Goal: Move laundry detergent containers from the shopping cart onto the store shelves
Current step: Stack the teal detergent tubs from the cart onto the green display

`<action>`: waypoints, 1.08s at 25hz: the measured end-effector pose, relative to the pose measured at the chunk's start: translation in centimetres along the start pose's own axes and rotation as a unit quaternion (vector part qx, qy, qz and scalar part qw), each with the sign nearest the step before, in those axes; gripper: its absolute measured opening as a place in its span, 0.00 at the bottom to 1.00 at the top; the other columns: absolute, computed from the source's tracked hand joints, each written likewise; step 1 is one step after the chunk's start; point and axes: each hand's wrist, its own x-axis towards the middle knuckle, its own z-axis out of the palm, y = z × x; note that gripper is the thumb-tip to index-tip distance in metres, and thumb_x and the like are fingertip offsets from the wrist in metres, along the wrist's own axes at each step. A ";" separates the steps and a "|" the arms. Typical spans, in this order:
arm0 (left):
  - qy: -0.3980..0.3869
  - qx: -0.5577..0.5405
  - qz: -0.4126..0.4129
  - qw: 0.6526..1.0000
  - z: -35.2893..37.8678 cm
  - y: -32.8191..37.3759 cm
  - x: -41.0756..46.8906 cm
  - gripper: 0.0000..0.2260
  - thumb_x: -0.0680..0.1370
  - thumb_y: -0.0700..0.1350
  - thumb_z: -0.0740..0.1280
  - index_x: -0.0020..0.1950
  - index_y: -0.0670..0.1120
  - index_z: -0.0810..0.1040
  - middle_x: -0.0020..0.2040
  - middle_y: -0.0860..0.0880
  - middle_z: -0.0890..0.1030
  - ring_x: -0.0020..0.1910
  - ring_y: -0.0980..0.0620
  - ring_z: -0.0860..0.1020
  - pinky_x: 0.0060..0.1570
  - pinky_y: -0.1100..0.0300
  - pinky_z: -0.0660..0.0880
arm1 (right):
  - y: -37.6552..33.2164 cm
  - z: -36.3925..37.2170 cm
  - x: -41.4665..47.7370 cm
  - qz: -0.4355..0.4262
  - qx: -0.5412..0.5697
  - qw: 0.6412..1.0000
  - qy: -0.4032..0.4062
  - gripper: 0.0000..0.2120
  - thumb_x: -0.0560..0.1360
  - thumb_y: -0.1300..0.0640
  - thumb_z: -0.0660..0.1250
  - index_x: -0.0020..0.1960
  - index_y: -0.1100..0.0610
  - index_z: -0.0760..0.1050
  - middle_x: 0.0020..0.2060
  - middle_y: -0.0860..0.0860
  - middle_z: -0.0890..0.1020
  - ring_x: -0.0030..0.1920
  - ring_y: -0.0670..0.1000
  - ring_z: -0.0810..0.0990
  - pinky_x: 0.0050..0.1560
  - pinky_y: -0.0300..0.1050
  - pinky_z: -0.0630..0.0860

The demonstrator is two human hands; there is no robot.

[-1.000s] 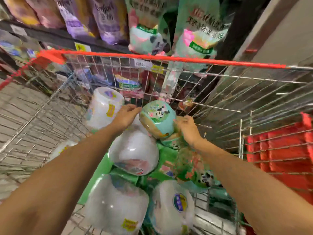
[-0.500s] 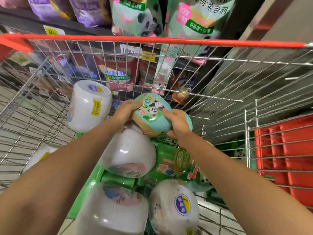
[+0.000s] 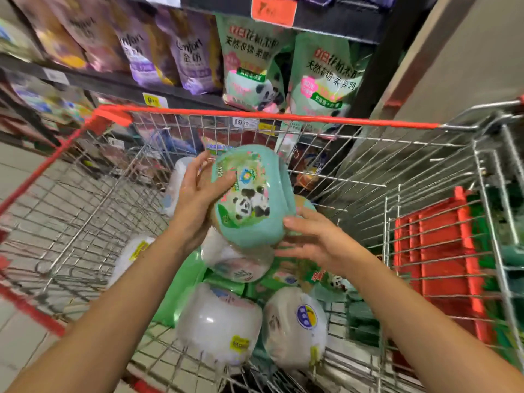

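Note:
A teal tub with a panda label (image 3: 251,204) is held up above the wire shopping cart (image 3: 354,177), between my two hands. My left hand (image 3: 195,199) holds its left side with the fingers spread along it. My right hand (image 3: 312,239) cups it from below at the right. Under it in the cart lie white round tubs (image 3: 219,321) (image 3: 295,327) (image 3: 235,259) and green refill pouches (image 3: 181,287). Behind the cart, the store shelf (image 3: 119,82) carries green panda pouches (image 3: 249,61) and purple pouches (image 3: 192,58).
The cart's red front rail (image 3: 255,114) crosses just under the shelf. A red plastic child seat flap (image 3: 442,259) sits at the cart's right end. Price tags (image 3: 154,100) line the shelf edge. A grey wall (image 3: 465,52) rises to the right.
Both hands have lifted the teal panda tub up out of the pile and tilted it. The view has tipped up toward the shelf.

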 end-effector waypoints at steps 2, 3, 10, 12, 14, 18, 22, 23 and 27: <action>0.024 0.030 0.038 0.999 -0.3 1.3 -3.1 0.30 0.66 0.40 0.74 0.67 0.39 0.70 0.61 0.38 0.78 0.53 0.44 0.78 0.57 0.48 0.77 | -0.4 1.6 -1.6 0.006 0.044 0.999 -0.011 0.32 0.62 0.52 0.78 0.63 0.57 0.73 0.53 0.55 0.83 0.48 0.63 0.82 0.58 0.64 0.74; 0.018 0.056 0.056 0.997 -0.3 1.7 -4.5 0.29 0.66 0.42 0.73 0.66 0.40 0.72 0.58 0.40 0.80 0.52 0.45 0.79 0.56 0.49 0.76 | -0.6 2.2 -2.3 0.014 0.045 0.999 -0.018 0.39 0.58 0.49 0.81 0.66 0.56 0.71 0.52 0.54 0.84 0.47 0.61 0.83 0.56 0.64 0.76; -0.044 0.165 0.094 0.981 0.5 3.7 -9.3 0.29 0.59 0.57 0.75 0.60 0.61 0.77 0.58 0.51 0.82 0.56 0.50 0.81 0.58 0.47 0.77 | 1.4 5.6 -5.7 -0.034 0.094 0.994 -0.051 0.49 0.59 0.54 0.80 0.74 0.48 0.59 0.63 0.56 0.79 0.59 0.62 0.80 0.58 0.73 0.71; -0.044 0.159 0.104 0.981 0.4 4.0 -9.5 0.35 0.59 0.58 0.75 0.67 0.59 0.74 0.62 0.52 0.80 0.59 0.52 0.80 0.59 0.50 0.77 | 1.4 6.2 -6.1 -0.056 0.096 0.993 -0.031 0.45 0.61 0.58 0.76 0.74 0.51 0.60 0.63 0.57 0.78 0.61 0.62 0.78 0.59 0.72 0.71; -0.008 0.143 0.142 0.979 0.0 3.9 -9.9 0.40 0.60 0.58 0.75 0.71 0.59 0.69 0.68 0.56 0.75 0.65 0.57 0.75 0.63 0.54 0.73 | 0.9 6.8 -6.3 -0.082 0.137 0.986 -0.037 0.52 0.54 0.55 0.82 0.73 0.55 0.63 0.64 0.59 0.78 0.62 0.61 0.78 0.55 0.64 0.78; -0.004 -0.006 0.095 0.995 0.5 1.5 -12.2 0.57 0.52 0.59 0.82 0.76 0.54 0.59 0.70 0.49 0.73 0.66 0.52 0.75 0.62 0.53 0.75 | -0.1 8.7 -7.1 -0.148 0.187 0.970 -0.050 0.59 0.48 0.49 0.85 0.74 0.59 0.62 0.65 0.61 0.77 0.63 0.62 0.77 0.56 0.58 0.79; 0.016 -0.123 0.081 0.989 1.7 0.5 -13.1 0.56 0.48 0.59 0.84 0.72 0.46 0.67 0.58 0.47 0.83 0.54 0.49 0.82 0.48 0.54 0.81 | -0.6 9.3 -7.9 -0.176 0.035 0.984 0.016 0.63 0.44 0.42 0.84 0.73 0.56 0.61 0.58 0.53 0.82 0.58 0.53 0.81 0.52 0.45 0.80; 0.015 -0.128 0.089 0.988 1.6 0.9 -13.0 0.55 0.48 0.57 0.84 0.71 0.45 0.67 0.56 0.47 0.84 0.53 0.49 0.82 0.48 0.53 0.82 | -1.0 9.1 -8.3 -0.183 -0.011 0.983 0.025 0.63 0.43 0.39 0.83 0.72 0.54 0.61 0.59 0.51 0.81 0.60 0.51 0.80 0.54 0.42 0.78; -0.026 -0.106 0.118 0.987 -0.1 2.3 -12.8 0.50 0.51 0.56 0.83 0.69 0.44 0.70 0.53 0.48 0.84 0.53 0.49 0.82 0.46 0.55 0.81 | -4.2 7.7 -10.0 -0.262 -0.112 0.954 0.090 0.61 0.44 0.29 0.77 0.72 0.38 0.55 0.70 0.48 0.68 0.66 0.49 0.74 0.64 0.51 0.73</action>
